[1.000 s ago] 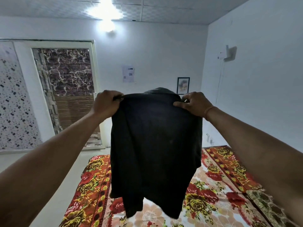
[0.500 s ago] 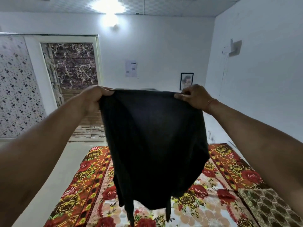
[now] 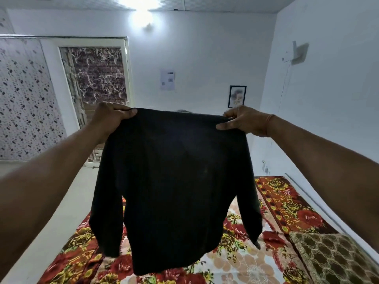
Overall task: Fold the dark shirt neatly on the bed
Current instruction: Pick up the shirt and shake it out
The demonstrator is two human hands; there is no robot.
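Observation:
The dark shirt (image 3: 176, 181) hangs spread out in the air in front of me, both long sleeves dangling at its sides. My left hand (image 3: 109, 117) grips its top left shoulder and my right hand (image 3: 244, 121) pinches the top right shoulder. The hem hangs just above the bed (image 3: 287, 203), which is covered by a red and yellow floral sheet. The shirt hides the middle of the bed.
A brown patterned pillow (image 3: 336, 257) lies on the bed at the lower right, against the right wall. White floor (image 3: 51, 212) runs along the bed's left side. A doorway (image 3: 96, 78) is at the back left, and a small framed picture (image 3: 237, 96) hangs on the far wall.
My hands have spread wider apart and the shirt has opened out flat. Its sleeves now hang free at both sides, where before the cloth was bunched.

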